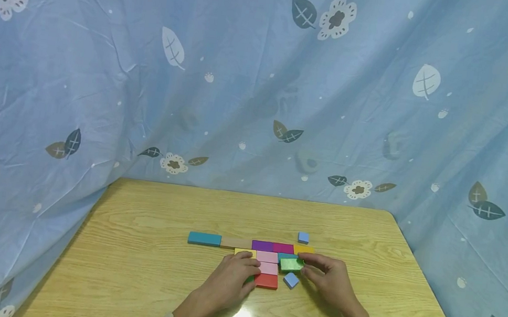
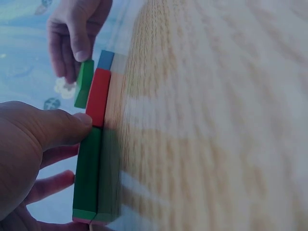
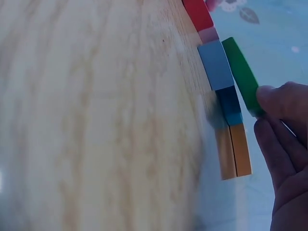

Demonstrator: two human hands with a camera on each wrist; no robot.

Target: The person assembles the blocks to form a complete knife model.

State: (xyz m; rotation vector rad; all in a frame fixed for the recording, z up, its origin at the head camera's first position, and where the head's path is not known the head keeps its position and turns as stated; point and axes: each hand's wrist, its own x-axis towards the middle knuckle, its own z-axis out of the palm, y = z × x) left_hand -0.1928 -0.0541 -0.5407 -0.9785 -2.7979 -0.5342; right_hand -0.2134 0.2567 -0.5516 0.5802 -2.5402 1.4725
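My right hand (image 1: 331, 284) pinches one end of a light green block (image 1: 290, 265), held tilted just above the right side of a flat block arrangement. Below it lies a teal block (image 1: 285, 256), partly covered. My left hand (image 1: 231, 278) rests on the left part of the arrangement, fingers spread over a yellow block (image 1: 242, 252) and the pink blocks (image 1: 267, 257). In the left wrist view its thumb touches where a dark green block (image 2: 86, 173) meets a red block (image 2: 98, 96). A small blue block (image 1: 291, 280) lies beside the red one.
Along the far side runs a row: a blue block (image 1: 204, 239), a plain wooden block (image 1: 236, 243), a purple block (image 1: 263, 246), a magenta block (image 1: 283, 248) and an orange-yellow block (image 1: 303, 249). Another small blue block (image 1: 303, 237) sits behind it. A curtain (image 1: 255, 74) hangs beyond the table (image 1: 135, 271).
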